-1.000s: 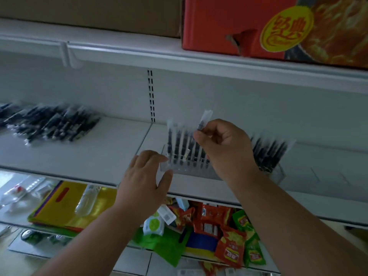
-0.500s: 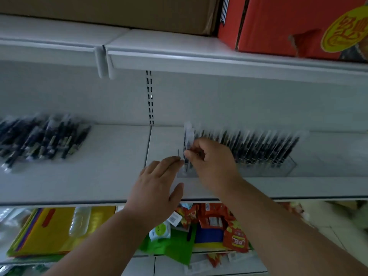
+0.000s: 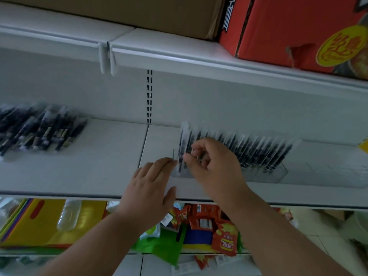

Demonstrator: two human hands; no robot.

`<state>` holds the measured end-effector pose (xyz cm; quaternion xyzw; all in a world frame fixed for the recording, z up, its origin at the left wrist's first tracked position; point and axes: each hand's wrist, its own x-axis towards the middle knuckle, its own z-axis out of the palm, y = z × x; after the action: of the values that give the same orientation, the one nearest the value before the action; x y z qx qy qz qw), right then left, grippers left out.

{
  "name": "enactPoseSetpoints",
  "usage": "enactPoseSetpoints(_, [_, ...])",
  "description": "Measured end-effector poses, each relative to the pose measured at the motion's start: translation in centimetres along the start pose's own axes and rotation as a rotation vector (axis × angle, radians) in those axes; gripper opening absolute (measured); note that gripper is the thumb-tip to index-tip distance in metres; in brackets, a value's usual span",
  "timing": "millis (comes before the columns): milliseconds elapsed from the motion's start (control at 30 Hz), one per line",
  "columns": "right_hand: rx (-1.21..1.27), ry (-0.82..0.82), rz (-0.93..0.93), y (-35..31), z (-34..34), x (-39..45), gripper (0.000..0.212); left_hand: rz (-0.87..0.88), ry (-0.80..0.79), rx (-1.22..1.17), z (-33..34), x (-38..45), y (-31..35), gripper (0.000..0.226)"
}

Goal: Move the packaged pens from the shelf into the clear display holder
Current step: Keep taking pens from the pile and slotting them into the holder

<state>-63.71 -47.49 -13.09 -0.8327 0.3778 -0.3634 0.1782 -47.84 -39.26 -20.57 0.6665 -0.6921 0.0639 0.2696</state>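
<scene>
A clear display holder (image 3: pixel 278 175) stands on the white shelf (image 3: pixel 79 176), filled with a row of upright packaged black pens (image 3: pixel 258 150). At its left end my right hand (image 3: pixel 215 166) pinches one packaged pen (image 3: pixel 183 144) that stands upright in the holder's leftmost slot. My left hand (image 3: pixel 151 188) lies flat with straight fingers, fingertips touching the holder's left end. A loose pile of packaged pens (image 3: pixel 39 130) lies on the shelf at the far left.
A brown carton (image 3: pixel 139 14) and a red carton (image 3: pixel 298 32) sit on the shelf above. Below are yellow folders (image 3: pixel 39 222), a plastic bottle (image 3: pixel 68 216) and red and green snack packets (image 3: pixel 207 228). A slotted upright (image 3: pixel 149 96) divides the back wall.
My right hand has lowered the pen from above the row into the holder's left end. My left hand has moved up against the holder. The view has swung left.
</scene>
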Motion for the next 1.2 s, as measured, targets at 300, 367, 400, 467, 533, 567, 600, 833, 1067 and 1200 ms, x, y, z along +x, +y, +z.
enactPoseSetpoints(300, [-0.032,-0.014,-0.278,-2.9,2.1,1.6,0.030,-0.251,-0.029,0.133,-3.8,-4.4,-1.5,0.043])
enactPoseSetpoints(367, [-0.096,-0.052,-0.280,-4.2,3.0,1.7,0.030,-0.294,-0.028,0.161,-4.9,-5.5,-2.3,0.041])
enactPoseSetpoints(400, [-0.120,-0.083,-0.274,-5.1,3.5,1.7,0.029,-0.307,-0.027,0.174,-5.6,-6.2,-2.9,0.040])
enactPoseSetpoints(467, [-0.156,-0.147,-0.259,-7.0,4.3,1.7,0.030,-0.324,-0.036,0.185,-6.9,-7.2,-4.2,0.039])
enactPoseSetpoints(533, [-0.168,-0.205,-0.231,-9.0,4.9,1.8,0.032,-0.335,-0.035,0.183,-8.3,-7.7,-5.6,0.040])
enactPoseSetpoints(567, [-0.173,-0.222,-0.224,-10.2,5.4,1.9,0.034,-0.334,-0.027,0.184,-9.1,-8.0,-6.6,0.040])
enactPoseSetpoints(600, [-0.186,-0.236,-0.219,-11.3,6.0,2.0,0.035,-0.328,-0.021,0.188,-9.8,-8.2,-7.5,0.040])
enactPoseSetpoints(833, [-0.211,-0.141,-0.167,-20.6,13.5,2.9,0.034,-0.271,-0.031,0.228,-16.2,-11.5,-18.4,0.040])
enactPoseSetpoints(1067, [-0.235,-0.182,-0.089,-25.8,18.8,4.9,0.036,-0.288,-0.094,0.235,-20.3,-12.9,-25.7,0.038])
enactPoseSetpoints(1200, [-0.243,-0.203,-0.086,-26.0,21.4,5.5,0.033,-0.346,-0.108,0.189,-19.7,-11.6,-28.0,0.041])
